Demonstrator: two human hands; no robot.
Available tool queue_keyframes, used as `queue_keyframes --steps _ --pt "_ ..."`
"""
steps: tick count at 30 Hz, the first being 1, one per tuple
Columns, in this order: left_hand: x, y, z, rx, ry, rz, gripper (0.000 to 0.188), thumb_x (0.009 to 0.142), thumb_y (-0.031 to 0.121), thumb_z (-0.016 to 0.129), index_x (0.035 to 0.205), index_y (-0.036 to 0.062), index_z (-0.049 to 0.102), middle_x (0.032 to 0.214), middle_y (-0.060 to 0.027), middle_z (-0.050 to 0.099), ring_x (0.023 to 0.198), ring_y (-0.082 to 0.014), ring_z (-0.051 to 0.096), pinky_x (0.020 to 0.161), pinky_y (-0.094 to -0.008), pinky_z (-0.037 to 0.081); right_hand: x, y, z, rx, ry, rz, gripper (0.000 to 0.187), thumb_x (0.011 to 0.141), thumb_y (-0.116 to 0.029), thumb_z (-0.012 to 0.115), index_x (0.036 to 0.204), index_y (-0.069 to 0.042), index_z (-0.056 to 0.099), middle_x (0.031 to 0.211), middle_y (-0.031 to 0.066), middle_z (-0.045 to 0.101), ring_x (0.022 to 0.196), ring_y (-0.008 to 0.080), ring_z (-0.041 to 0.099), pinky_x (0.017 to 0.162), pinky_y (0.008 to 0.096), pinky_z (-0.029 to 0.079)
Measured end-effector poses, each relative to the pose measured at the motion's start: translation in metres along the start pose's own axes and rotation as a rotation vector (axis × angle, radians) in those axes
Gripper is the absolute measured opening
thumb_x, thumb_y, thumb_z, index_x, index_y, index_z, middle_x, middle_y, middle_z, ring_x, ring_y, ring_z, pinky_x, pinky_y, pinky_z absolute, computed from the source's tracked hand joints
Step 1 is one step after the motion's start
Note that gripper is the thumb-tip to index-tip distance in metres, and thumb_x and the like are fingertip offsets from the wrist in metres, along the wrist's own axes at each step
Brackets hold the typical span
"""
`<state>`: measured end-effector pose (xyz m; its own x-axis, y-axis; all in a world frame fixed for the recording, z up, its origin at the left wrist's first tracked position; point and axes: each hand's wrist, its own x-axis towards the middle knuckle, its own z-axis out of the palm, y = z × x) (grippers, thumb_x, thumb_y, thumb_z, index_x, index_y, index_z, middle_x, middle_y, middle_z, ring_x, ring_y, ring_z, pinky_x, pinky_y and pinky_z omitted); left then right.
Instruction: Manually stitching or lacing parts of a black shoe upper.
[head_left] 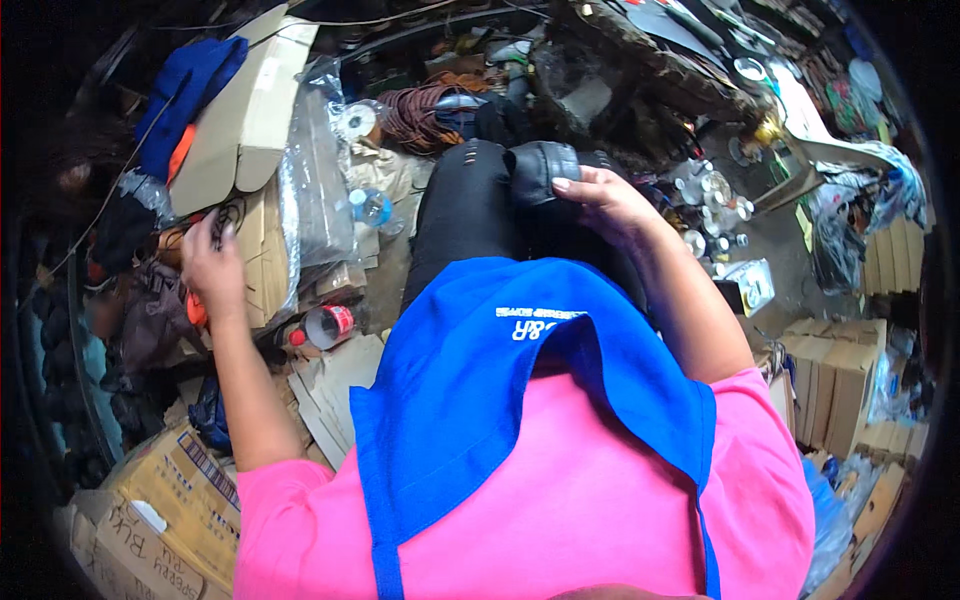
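My right hand (607, 203) rests on a black padded piece (545, 170) that lies on my lap, fingers curled over its edge. My left hand (210, 265) reaches out to the left over a pile of black cables and an orange object (196, 310) beside stacked cardboard; whether it grips anything I cannot tell. I wear a blue apron (480, 370) over a pink shirt and black trousers (465, 215).
Cardboard boxes (250, 110) and plastic-wrapped sheets (312, 190) lie at the left, with a water bottle (372, 208), a red-capped can (325, 326) and a coil of brown wire (420, 110). More cartons (840, 370) stand at the right, small glass jars (715, 195) nearby.
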<state>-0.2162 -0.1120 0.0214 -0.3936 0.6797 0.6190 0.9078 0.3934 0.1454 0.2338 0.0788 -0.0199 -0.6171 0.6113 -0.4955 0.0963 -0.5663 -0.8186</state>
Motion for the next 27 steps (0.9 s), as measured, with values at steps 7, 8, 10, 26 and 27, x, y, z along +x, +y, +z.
queue_keyframes --steps 7,8,10,26,27 --pt "-0.024 0.237 0.049 -1.107 -0.938 0.181 0.027 0.092 0.014 0.05 0.115 0.0007 0.056 0.107 -0.0097 0.061 0.102 -0.0167 0.054 0.091 -0.0296 0.041 -0.015 0.002 -0.004 -0.059 -0.062 -0.055 0.031 0.082 -0.027 0.068 0.108 -0.01 0.064 0.098 -0.0016 0.066 0.079 0.0065 0.057 0.069 0.0223 0.04" --pt "-0.024 0.243 0.059 -1.056 -1.085 0.183 0.027 0.092 0.014 0.049 0.115 0.0006 0.055 0.106 -0.0087 0.061 0.102 -0.0157 0.053 0.091 -0.0292 0.041 -0.016 0.003 0.0 -0.084 -0.073 -0.082 0.031 0.082 -0.028 0.068 0.107 -0.01 0.064 0.094 -0.0024 0.066 0.076 0.0059 0.055 0.067 0.0215 0.039" --pt "-0.034 0.248 0.089 -1.024 -1.085 0.27 0.023 0.09 0.02 0.052 0.1 -0.0006 0.055 0.09 -0.0169 0.062 0.087 -0.0236 0.06 0.078 -0.0352 0.045 -0.019 0.006 0.001 -0.14 -0.095 -0.104 0.032 0.082 -0.027 0.068 0.108 -0.008 0.064 0.093 -0.0027 0.066 0.077 0.0059 0.056 0.069 0.0213 0.041" --pt "-0.021 0.252 0.068 -0.97 -1.175 0.391 0.007 0.082 0.008 0.058 0.08 0.0011 0.055 0.073 -0.0068 0.055 0.067 -0.0215 0.054 0.063 -0.0334 0.043 -0.011 0.008 0.002 -0.058 -0.024 -0.107 0.026 0.085 -0.03 0.067 0.098 -0.007 0.066 0.084 -0.0012 0.067 0.07 0.0055 0.058 0.065 0.0203 0.043" --pt "-0.022 0.253 0.066 -0.815 -0.959 0.639 0.011 0.081 0.008 0.06 0.078 0.0009 0.052 0.071 -0.0116 0.053 0.067 -0.0287 0.055 0.063 -0.0366 0.043 -0.009 0.009 0.001 -0.031 -0.021 -0.118 0.026 0.085 -0.029 0.066 0.098 -0.007 0.066 0.083 -0.0011 0.067 0.07 0.0056 0.058 0.065 0.0203 0.043"
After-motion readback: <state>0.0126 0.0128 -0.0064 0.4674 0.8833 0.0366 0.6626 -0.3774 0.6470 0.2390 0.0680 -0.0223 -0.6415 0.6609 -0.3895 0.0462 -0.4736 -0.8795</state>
